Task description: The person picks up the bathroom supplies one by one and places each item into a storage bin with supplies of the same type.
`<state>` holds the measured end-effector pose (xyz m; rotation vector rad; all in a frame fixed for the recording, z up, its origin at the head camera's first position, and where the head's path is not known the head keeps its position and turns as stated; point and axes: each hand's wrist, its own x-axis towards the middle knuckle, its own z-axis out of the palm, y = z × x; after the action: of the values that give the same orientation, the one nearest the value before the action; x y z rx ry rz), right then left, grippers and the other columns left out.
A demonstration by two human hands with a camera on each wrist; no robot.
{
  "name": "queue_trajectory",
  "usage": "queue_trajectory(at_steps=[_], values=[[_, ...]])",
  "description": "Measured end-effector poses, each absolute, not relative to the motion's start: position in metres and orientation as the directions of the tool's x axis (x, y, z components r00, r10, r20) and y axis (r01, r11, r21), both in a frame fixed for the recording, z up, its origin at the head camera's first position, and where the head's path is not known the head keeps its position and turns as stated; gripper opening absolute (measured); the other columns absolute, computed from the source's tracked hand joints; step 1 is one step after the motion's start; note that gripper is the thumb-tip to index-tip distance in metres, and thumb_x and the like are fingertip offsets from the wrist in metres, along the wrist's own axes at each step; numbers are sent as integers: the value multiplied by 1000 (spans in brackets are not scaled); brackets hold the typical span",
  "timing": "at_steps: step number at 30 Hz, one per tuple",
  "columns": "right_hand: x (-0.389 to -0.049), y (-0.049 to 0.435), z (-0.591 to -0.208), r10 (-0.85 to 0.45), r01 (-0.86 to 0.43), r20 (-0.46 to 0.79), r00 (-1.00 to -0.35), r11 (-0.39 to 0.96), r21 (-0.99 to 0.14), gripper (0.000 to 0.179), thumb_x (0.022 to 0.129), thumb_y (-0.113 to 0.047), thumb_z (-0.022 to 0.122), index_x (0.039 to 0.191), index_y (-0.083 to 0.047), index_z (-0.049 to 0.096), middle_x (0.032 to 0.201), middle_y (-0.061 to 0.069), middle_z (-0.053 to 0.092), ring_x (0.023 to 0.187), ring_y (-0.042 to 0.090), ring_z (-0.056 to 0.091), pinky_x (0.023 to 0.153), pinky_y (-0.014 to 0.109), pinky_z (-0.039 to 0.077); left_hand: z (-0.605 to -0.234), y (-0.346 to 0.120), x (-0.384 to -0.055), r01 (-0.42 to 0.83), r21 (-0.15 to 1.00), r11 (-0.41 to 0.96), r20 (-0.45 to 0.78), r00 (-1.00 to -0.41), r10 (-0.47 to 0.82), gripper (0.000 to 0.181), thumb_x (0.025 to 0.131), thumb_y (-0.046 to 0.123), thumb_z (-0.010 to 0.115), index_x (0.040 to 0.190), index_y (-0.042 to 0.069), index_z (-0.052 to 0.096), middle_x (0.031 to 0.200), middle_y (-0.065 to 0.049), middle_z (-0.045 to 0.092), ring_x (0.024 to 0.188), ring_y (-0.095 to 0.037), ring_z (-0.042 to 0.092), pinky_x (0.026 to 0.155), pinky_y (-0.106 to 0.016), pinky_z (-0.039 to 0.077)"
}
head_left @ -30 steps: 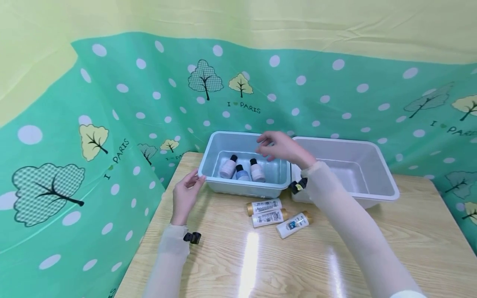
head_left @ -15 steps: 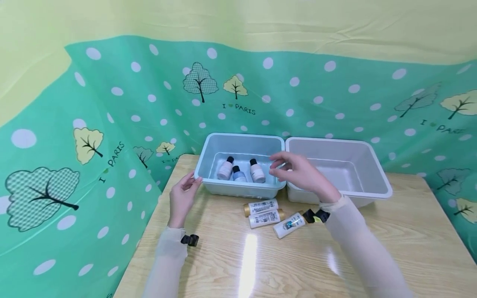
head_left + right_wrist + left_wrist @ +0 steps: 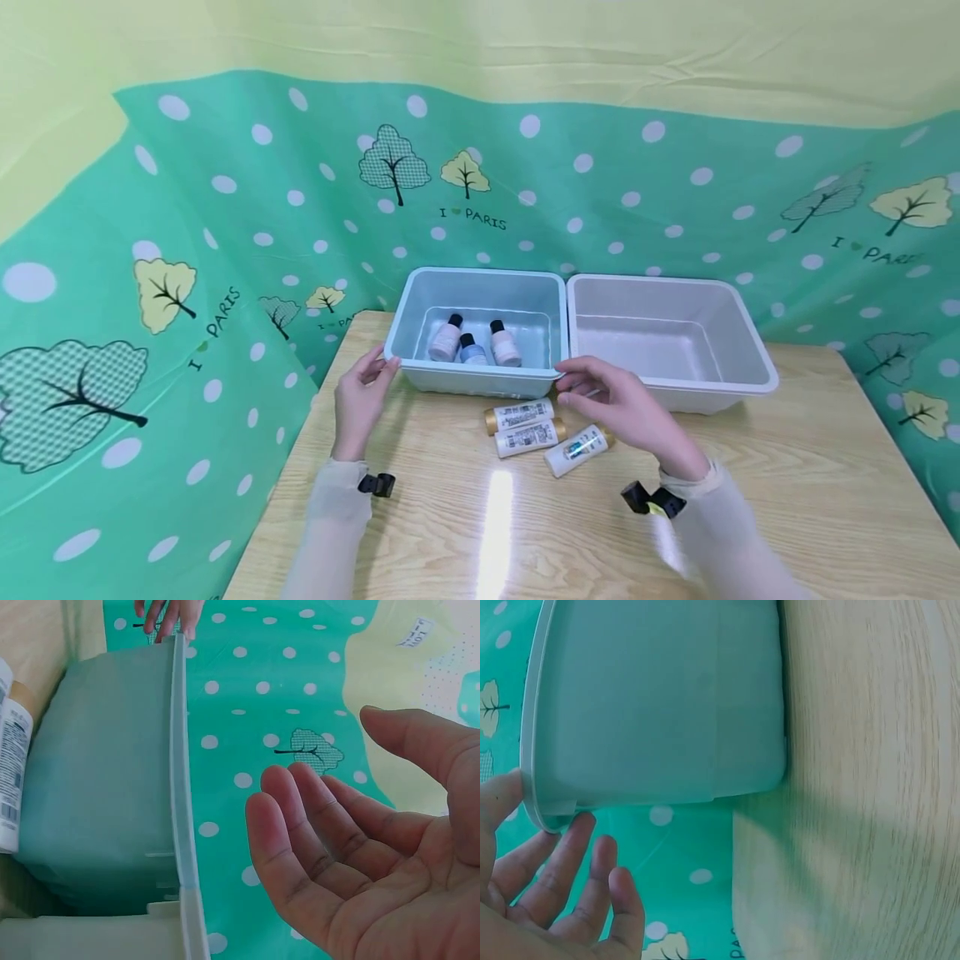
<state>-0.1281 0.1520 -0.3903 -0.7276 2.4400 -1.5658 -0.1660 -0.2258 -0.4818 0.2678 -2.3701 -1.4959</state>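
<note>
My left hand point(image 3: 360, 408) pinches the front left corner of a light blue plastic bin point(image 3: 480, 385), its thumb and fingertips at the rim. Inside lie three small black-capped bottles: a pink one point(image 3: 446, 340), a blue one point(image 3: 472, 352) and another pale pink one point(image 3: 506, 346). In the head view my right hand point(image 3: 626, 404) hovers by the bin's front right corner; the right wrist view shows its palm point(image 3: 375, 907) holding nothing, fingers gently bent. Below it lie three white gold-capped bottles, one label-up point(image 3: 577, 451) and two side by side point(image 3: 528, 437).
A pale grey bin point(image 3: 645, 340) with nothing in it stands right beside the blue one. Both rest on a wooden table point(image 3: 435, 517), in front of a green dotted curtain point(image 3: 315, 142). The table's left edge runs along the curtain.
My right hand has drawn back from over the blue bin's right side, toward me and down to the front corner. The left hand keeps its place at the rim. The head view has shifted slightly.
</note>
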Motion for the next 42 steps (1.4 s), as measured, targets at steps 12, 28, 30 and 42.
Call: queue_trajectory(at_steps=[12,28,30,42], values=[[-105,159,-415,-438,-292,131,-889,323,-900,34,87,-23,65,119,-17,56,103,5,63,91,19,59,75,33,52,-482,-221,-151,37,898,439,193,-929,-316,49,84,48,61,128,28,54,106,0,65,95,-17,60,79,-38,50],[-72,157,-415,-378,-307,186,-907,291,-906,33,85,-3,64,118,-3,56,100,11,63,87,22,60,70,34,53,-481,-183,-90,70,934,350,139,-974,-177,40,84,41,65,114,17,61,107,2,64,98,-12,58,83,-37,48],[-69,158,-419,-368,-307,191,-910,289,-907,33,85,-3,64,117,-3,57,100,9,63,86,22,61,70,34,53,-480,-176,-81,79,934,347,140,-978,-153,38,84,39,66,114,16,61,108,0,64,99,-13,58,84,-37,48],[-69,176,-451,-280,-254,166,-945,317,-914,31,88,-13,64,118,-10,58,105,6,63,89,19,60,70,31,53,-442,-143,-54,119,925,362,147,-988,-49,30,87,19,65,115,9,60,114,-10,61,105,-26,56,87,-43,47]])
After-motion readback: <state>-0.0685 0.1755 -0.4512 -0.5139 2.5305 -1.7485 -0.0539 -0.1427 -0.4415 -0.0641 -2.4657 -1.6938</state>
